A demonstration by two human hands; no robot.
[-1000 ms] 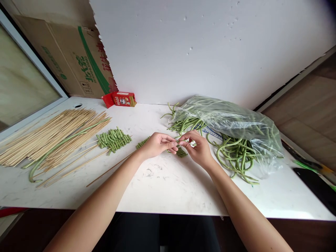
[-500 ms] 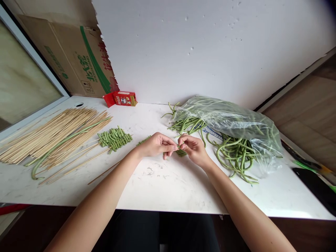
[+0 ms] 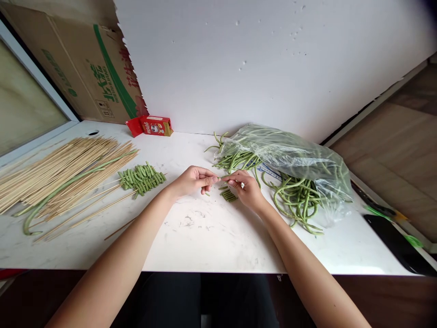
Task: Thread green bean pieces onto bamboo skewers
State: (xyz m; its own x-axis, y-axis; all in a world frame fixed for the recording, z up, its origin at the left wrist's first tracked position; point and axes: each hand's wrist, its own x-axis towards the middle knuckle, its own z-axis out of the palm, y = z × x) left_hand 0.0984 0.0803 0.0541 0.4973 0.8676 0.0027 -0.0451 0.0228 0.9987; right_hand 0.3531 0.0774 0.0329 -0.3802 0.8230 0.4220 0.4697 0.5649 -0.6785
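Note:
My left hand (image 3: 200,180) is above the middle of the white table, thumb and fingers pinched on a tiny pale green piece of long bean (image 3: 219,179), mostly hidden. My right hand (image 3: 248,189) meets it there: its index finger stretches to the left fingertips, its thumb is bent below and apart, and nothing shows between them. Just under the right fingers, short cut bean pieces (image 3: 228,194) lie side by side on the table. Further left, rows of cut bean pieces (image 3: 141,177) are threaded on skewers. My left forearm partly covers another skewer (image 3: 119,229).
A big pile of bamboo skewers (image 3: 68,168) lies at left, with a long bean (image 3: 58,196) across it. At right, a clear plastic bag (image 3: 290,146) spills long beans (image 3: 300,200). A red box (image 3: 157,125) stands by the wall; a black object (image 3: 396,239) lies far right.
The whole view has shifted a little. My right index finger has straightened towards the left fingertips, coming away from its thumb. More of the cut pieces beneath now shows.

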